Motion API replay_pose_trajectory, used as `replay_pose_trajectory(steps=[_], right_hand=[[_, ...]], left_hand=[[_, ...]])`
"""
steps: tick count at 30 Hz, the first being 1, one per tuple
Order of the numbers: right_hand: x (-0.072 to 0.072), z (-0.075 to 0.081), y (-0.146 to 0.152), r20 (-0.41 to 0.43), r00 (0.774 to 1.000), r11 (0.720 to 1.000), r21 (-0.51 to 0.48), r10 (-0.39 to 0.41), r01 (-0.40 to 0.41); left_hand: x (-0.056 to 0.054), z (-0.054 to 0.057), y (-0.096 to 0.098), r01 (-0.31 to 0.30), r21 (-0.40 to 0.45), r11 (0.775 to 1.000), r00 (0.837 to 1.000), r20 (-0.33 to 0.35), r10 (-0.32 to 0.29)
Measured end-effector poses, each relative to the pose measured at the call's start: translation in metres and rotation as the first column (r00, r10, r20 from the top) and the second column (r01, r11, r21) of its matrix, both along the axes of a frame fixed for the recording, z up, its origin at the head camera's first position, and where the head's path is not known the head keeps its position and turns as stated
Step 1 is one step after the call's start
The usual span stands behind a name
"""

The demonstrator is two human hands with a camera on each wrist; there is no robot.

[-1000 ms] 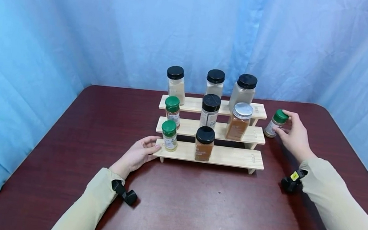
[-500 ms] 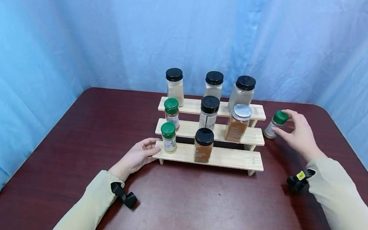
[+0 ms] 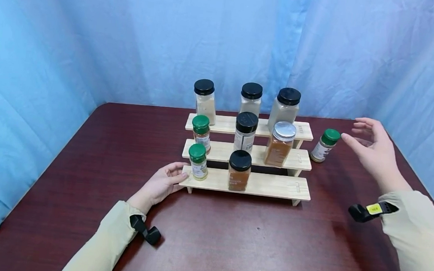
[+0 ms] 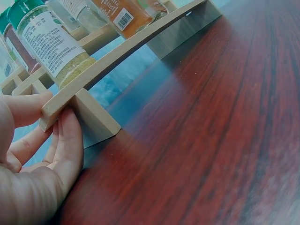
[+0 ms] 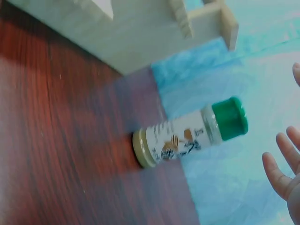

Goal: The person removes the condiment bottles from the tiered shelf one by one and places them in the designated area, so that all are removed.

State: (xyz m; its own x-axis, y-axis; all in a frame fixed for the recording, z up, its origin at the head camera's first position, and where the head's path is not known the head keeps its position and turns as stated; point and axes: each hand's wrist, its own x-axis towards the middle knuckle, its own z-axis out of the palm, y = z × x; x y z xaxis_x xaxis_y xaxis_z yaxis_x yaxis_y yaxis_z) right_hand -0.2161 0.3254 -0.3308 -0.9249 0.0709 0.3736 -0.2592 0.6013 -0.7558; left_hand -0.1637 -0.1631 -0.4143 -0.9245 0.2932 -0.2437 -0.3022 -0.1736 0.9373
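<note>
A three-tier wooden spice rack (image 3: pixel 274 185) stands mid-table, bearing several jars. My left hand (image 3: pixel 162 184) grips the left end of its lowest shelf; the left wrist view shows the thumb on top and fingers (image 4: pixel 70 140) underneath. Just above that grip stands a green-capped spice jar (image 4: pixel 51 44). Right of the rack, another green-capped spice jar (image 3: pixel 322 147) stands upright on the table, its label facing the right wrist camera. Beside it my right hand (image 3: pixel 374 151) is held with fingers spread, holding nothing, its thumb tip close to the green cap.
Black-capped jars (image 3: pixel 205 102) line the top shelf. A silver-lidded jar (image 3: pixel 279 147) and others fill the middle one, and a black-capped jar of orange-brown powder (image 3: pixel 239 174) is on the lowest. Blue curtains (image 3: pixel 171 41) hang behind the dark red table (image 3: pixel 230 248).
My right hand has let go of the green-capped jar and moved away to the right, its fingers opening. The jar stays standing where it was. My left hand keeps its grip on the rack.
</note>
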Motion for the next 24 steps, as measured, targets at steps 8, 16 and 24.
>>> replay_pose_trajectory(steps=[8,16,24], right_hand=[[0.021,0.005,-0.016,-0.096,0.993,0.991,-0.110,0.068,-0.078],[0.044,0.019,-0.043,-0.215,0.960,0.950,-0.218,0.178,-0.225],[0.059,0.025,-0.071,-0.330,0.894,0.903,-0.201,0.303,-0.380]], left_hand=[[-0.001,-0.002,0.000,0.001,0.008,1.000,1.000,-0.005,-0.001],[0.000,0.000,0.000,-0.008,0.025,1.000,1.000,0.005,0.008],[0.001,0.002,0.001,-0.004,0.028,1.000,1.000,0.009,0.003]])
